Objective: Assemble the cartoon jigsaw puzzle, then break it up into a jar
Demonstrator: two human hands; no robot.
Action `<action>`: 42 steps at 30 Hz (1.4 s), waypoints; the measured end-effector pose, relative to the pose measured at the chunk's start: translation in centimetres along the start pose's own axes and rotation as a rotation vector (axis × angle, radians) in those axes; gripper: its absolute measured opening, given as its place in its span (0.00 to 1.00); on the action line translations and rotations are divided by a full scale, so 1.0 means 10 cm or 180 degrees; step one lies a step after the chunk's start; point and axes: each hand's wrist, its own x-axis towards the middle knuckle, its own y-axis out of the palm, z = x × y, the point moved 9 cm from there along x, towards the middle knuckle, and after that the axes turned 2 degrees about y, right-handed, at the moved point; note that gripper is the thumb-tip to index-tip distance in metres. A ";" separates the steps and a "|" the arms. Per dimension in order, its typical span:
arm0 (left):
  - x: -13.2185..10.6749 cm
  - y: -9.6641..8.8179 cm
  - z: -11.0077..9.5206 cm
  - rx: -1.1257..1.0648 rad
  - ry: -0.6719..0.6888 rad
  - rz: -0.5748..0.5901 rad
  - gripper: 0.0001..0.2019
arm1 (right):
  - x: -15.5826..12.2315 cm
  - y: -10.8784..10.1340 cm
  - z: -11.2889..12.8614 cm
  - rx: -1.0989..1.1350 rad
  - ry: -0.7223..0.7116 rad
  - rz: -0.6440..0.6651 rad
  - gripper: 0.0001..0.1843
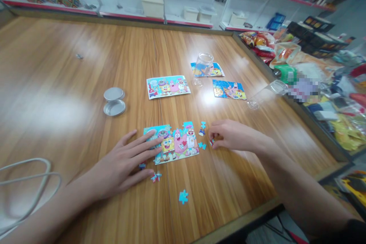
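Note:
A partly assembled cartoon jigsaw puzzle (pixel 180 144) lies flat on the wooden table, with gaps along its top edge. My left hand (pixel 130 160) rests spread over its left side, fingers stretched out. Just right of the puzzle, my right hand (pixel 224 134) pinches a small puzzle piece (pixel 212 142) between thumb and fingers. Between that hand and the puzzle lie several loose pieces, one of them a light blue piece (pixel 202 145). A red and blue piece (pixel 156 176) sits by my left thumb. Nearer to me is another blue piece (pixel 183 196).
Behind the puzzle lies a picture card (pixel 168 87) with a similar scene. Two blue cartoon pictures (pixel 229 90) and two clear jars (pixel 268 93) are at the right. Two round metal lids (pixel 114 107) lie left. A white cable (pixel 42 175) loops at the left edge.

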 end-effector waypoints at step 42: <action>-0.06 -0.34 0.10 -0.0201 -0.0714 -0.1209 0.07 | 0.78 0.21 1.16 -0.0034 -0.1133 -0.1710 0.12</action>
